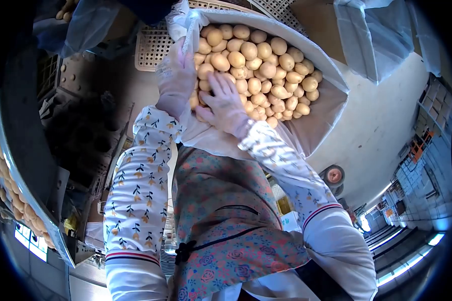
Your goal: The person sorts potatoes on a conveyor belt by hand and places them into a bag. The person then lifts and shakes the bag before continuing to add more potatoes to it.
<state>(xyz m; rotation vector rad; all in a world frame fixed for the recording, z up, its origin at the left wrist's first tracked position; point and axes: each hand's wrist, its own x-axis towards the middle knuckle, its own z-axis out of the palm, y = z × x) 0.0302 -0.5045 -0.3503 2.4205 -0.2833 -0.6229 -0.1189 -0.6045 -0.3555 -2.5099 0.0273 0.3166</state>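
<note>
Round yellow-brown potatoes (256,70) fill a white plastic liner (331,75) in front of me. My gloved left hand (178,75) is at the liner's left edge, with the plastic pinched between thumb and fingers. On top of the potatoes near that edge lies my gloved right hand (222,100), palm down and fingers spread, grasping none of them. The container around the liner is mostly hidden.
A perforated pale crate (153,47) lies behind my left hand. Another lined box (371,40) stands at the upper right. A long tray of potatoes (15,190) runs along the left. Dark clothing of another person (148,7) shows at the top. A wheel (334,175) is at the right.
</note>
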